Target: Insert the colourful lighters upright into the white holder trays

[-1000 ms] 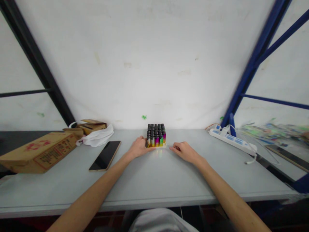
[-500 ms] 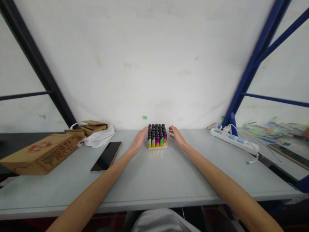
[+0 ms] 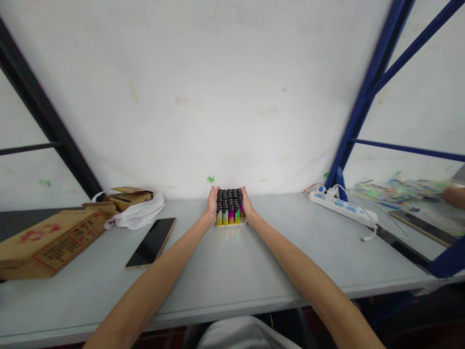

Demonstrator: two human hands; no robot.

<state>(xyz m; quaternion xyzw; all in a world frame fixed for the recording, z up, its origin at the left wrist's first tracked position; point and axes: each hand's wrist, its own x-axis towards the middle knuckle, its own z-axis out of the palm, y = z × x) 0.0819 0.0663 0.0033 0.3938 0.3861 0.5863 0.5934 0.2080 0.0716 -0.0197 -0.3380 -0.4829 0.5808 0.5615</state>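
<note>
On the grey table (image 3: 203,286), to the right of the black phone (image 3: 151,242), a pale tray (image 3: 231,225) bears upright lighters (image 3: 229,206) in tight rows, near bodies yellow, magenta and green, tops all black. The person's left hand (image 3: 211,206) and right hand (image 3: 248,204) touch opposite sides; whether their fingers are together cannot be told. Beyond the phone lies a white bag (image 3: 140,213).

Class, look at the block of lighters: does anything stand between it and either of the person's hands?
Nothing visible does. The left hand and right hand appear to be against opposite sides of the lighters. The phone and power strip lie well off to either side.
</note>
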